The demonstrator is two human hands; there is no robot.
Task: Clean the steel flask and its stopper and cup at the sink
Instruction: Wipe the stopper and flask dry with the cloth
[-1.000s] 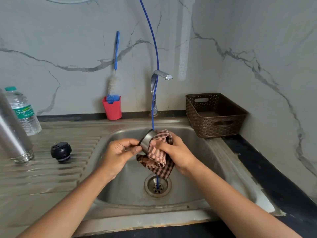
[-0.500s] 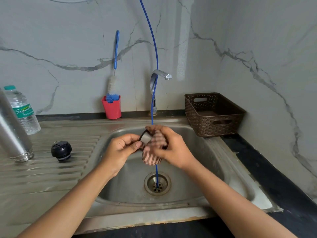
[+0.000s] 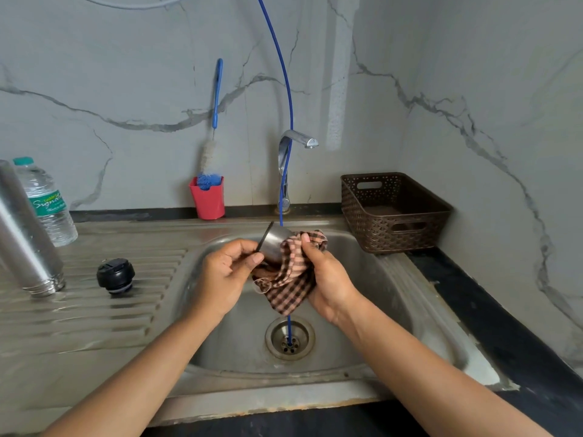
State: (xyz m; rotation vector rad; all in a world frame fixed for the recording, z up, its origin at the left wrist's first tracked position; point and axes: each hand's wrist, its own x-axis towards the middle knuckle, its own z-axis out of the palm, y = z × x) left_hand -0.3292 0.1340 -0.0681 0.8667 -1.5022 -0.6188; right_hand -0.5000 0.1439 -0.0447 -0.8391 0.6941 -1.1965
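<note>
Over the sink basin (image 3: pixel 394 298), your left hand (image 3: pixel 225 279) pinches the steel cup (image 3: pixel 276 242) by its rim while your right hand (image 3: pixel 328 279) grips a checked cloth (image 3: pixel 291 279) against it; the steel flask (image 3: pixel 26 234) and black stopper (image 3: pixel 115 275) wait on the drainboard (image 3: pixel 79 316).

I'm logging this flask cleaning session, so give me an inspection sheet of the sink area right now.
Surface: steel sink with ribbed drainboard, worn front edge.
Job's things: flask upside down and black stopper on drainboard; steel cup over the basin.
Clutter: water bottle, bottle brush in red holder, brown basket.
Grippers: left hand grips the cup; right hand presses a checked cloth to it.
Cables: blue tube hangs into the drain.
Surroundings: marble-look walls, tap dry.
</note>
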